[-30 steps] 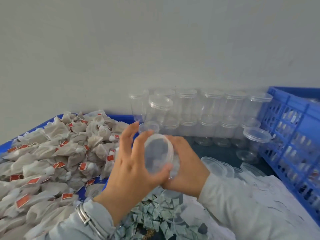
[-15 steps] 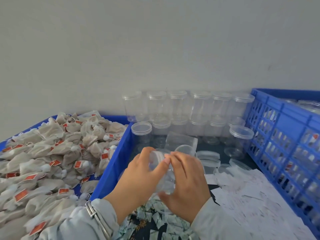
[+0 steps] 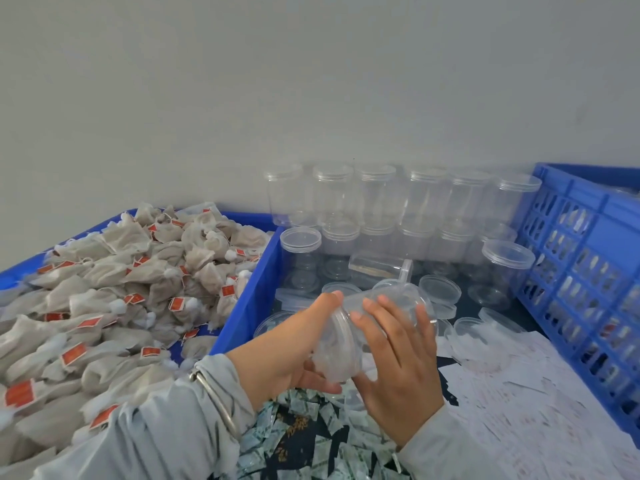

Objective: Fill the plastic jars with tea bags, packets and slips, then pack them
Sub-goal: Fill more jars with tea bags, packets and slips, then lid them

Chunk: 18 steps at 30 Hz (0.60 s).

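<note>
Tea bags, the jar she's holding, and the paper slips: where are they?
tea bags (image 3: 114, 299), head view, middle of the heap.
jar (image 3: 388, 306), head view, clear side wall between the hands.
slips (image 3: 519, 393), head view, middle of the white pile.

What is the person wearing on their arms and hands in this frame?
Both hands are bare, no gloves or rings visible. Each arm wears a long, pale grey sleeve reaching the wrist: left sleeve, right sleeve. A plain silver metal bangle circles the left wrist over the cuff. The right wrist shows no jewellery.
</note>
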{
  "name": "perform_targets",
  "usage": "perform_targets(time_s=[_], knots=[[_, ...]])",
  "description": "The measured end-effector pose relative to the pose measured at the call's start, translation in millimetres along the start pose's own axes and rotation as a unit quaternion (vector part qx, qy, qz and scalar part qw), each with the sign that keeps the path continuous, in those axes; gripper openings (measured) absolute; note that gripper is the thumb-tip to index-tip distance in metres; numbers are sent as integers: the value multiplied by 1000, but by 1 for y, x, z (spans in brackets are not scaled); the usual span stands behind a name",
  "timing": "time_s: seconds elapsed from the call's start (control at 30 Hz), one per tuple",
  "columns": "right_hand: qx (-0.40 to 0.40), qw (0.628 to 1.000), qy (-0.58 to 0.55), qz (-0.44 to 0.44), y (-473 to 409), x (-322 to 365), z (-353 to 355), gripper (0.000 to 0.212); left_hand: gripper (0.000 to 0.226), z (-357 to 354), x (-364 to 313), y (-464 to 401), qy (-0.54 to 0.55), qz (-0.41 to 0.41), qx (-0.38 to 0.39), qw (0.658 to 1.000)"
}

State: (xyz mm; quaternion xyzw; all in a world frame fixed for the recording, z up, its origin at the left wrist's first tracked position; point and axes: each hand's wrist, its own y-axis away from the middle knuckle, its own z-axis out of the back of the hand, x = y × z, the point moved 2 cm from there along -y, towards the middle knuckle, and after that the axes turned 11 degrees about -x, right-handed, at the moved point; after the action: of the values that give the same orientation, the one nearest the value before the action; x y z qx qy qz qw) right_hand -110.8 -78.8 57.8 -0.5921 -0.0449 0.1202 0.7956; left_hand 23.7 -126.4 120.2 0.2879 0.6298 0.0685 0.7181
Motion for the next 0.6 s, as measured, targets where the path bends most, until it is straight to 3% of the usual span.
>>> perform_targets(time_s=[0.13, 0.23, 0.3, 0.37, 0.47, 0.6], knots=[[-51, 997, 38, -33, 2, -2, -4, 63, 65, 9, -1, -6, 66, 96, 48, 992], [-94, 971, 75, -207, 8, -22, 0, 83, 71, 26, -4, -14, 140, 138, 63, 979], [-102, 948, 47, -296, 13, -32, 6, 98, 67, 33, -7, -21, 217, 125, 48, 967], [-106, 944, 18, -313, 17, -34, 9, 101, 54, 33, -9, -27, 248, 84, 15, 965], [-106, 940, -32, -321, 17, -28, 10, 101, 39, 30, -8, -33, 226, 16, -49, 973], [-91, 941, -54, -320, 18, -20, 9, 102, 46, 30, -7, -39, 180, -38, -115, 976]])
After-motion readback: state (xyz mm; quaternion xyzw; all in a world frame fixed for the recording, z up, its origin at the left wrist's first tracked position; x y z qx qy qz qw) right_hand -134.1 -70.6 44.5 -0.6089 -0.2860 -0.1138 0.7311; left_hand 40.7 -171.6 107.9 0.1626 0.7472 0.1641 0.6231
